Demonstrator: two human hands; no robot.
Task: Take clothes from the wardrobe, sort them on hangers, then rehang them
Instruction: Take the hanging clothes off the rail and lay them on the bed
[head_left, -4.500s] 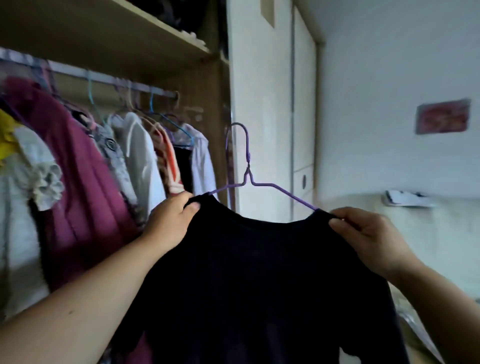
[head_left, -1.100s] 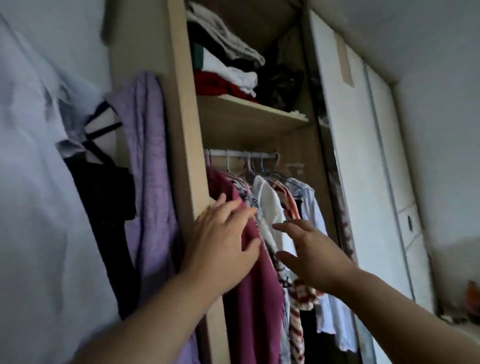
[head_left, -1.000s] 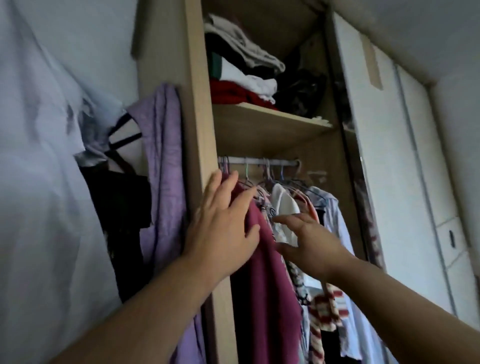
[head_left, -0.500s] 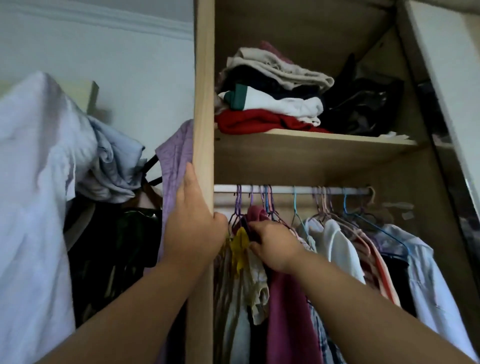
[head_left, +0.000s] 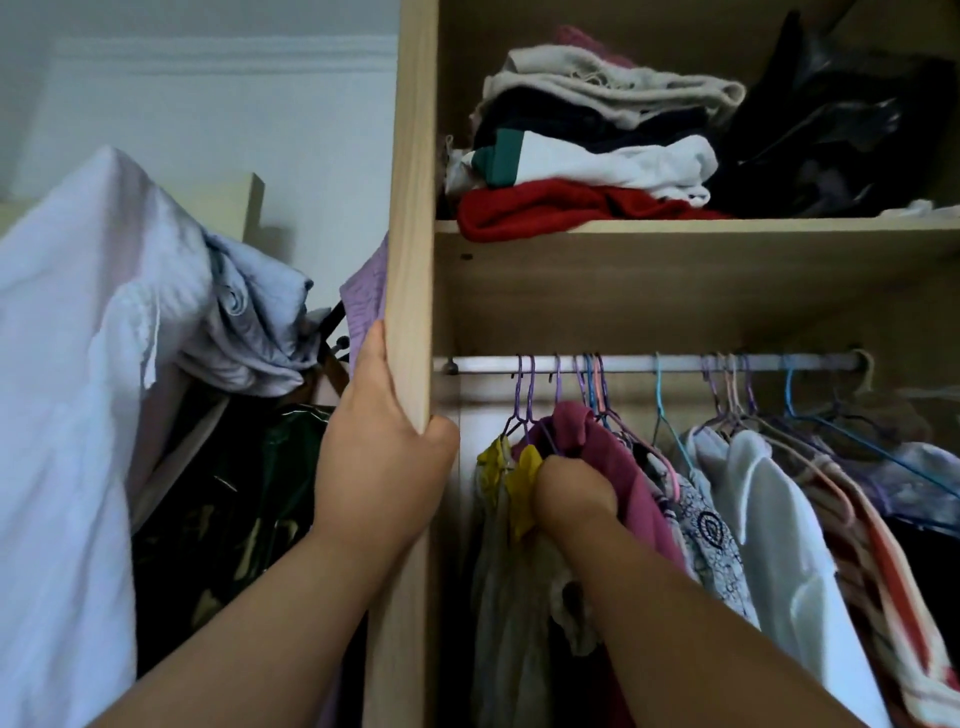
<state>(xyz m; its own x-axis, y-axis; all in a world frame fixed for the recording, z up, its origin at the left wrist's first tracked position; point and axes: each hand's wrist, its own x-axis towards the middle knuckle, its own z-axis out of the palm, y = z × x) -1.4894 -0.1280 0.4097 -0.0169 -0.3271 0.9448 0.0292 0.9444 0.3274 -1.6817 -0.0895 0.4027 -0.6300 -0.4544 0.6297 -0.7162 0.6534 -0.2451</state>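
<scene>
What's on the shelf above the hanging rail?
A folded clothes stack: beige on top, then dark, white-and-green, red lowest. Right of it, a crumpled black heap. Anything behind them is covered.

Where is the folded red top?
In the head view, the red top lies upper middle, at the bottom of the folded pile on the wardrobe shelf, under the white top and above the hanging rail.

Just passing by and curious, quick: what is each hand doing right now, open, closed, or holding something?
Left hand: closed, gripping the wardrobe panel.
Right hand: closed, clutching the maroon top.
</scene>
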